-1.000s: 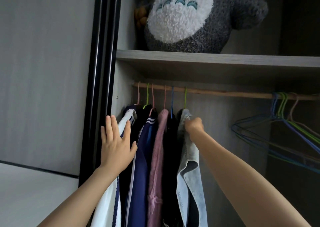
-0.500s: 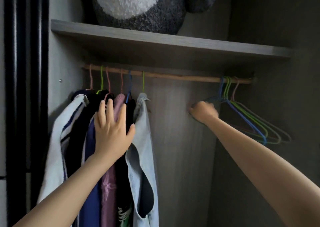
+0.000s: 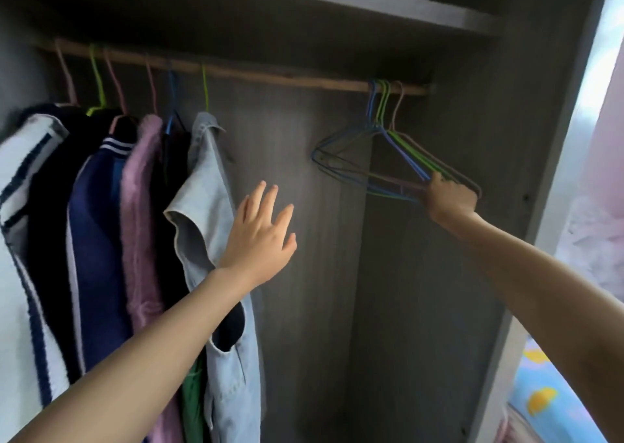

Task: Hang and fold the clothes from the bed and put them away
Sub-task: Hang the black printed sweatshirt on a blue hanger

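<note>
Wooden rail (image 3: 270,74) holds hung clothes (image 3: 141,189) at its left end; right hand (image 3: 449,199) grips spare hangers (image 3: 405,156) at its right end, left hand (image 3: 260,236) splayed empty, so more hanging likely remains.

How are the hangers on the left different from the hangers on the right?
The left hangers each carry clothes; the right hangers are bare. The left hangers are spaced along the rod; the right hangers are bunched together. The right hand grips the right hangers; no hand touches the left hangers. Both sets are thin, coloured and hooked on the same rod.
</note>
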